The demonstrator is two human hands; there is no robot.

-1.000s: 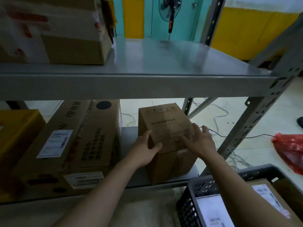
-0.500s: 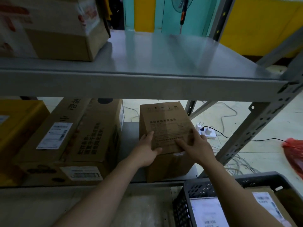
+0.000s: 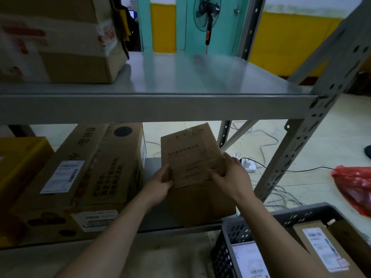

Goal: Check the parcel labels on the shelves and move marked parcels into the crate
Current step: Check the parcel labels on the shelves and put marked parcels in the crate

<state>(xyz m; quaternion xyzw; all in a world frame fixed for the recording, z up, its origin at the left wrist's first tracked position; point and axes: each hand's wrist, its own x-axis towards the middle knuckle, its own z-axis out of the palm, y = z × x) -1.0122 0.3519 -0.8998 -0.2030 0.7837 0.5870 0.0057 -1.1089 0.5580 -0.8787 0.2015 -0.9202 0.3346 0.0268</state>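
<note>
A small brown cardboard parcel (image 3: 190, 155) with printed text on its top stands on the lower shelf (image 3: 152, 167), tipped with its top toward me. My left hand (image 3: 161, 182) grips its left edge, thumb on top. My right hand (image 3: 230, 177) grips its right edge. A dark grey plastic crate (image 3: 261, 221) sits at the lower right; inside lie parcels with white labels (image 3: 321, 247).
A large brown box with a white label (image 3: 80, 167) lies left of the parcel, with a yellow box (image 3: 18, 163) beyond. Another taped box (image 3: 60, 41) sits on the upper shelf (image 3: 160, 103). A slotted shelf post (image 3: 297, 141), floor cables and a red bag (image 3: 355, 185) are at the right.
Both hands have closed more tightly on the parcel's sides and tipped it up toward me. The camera has shifted slightly.
</note>
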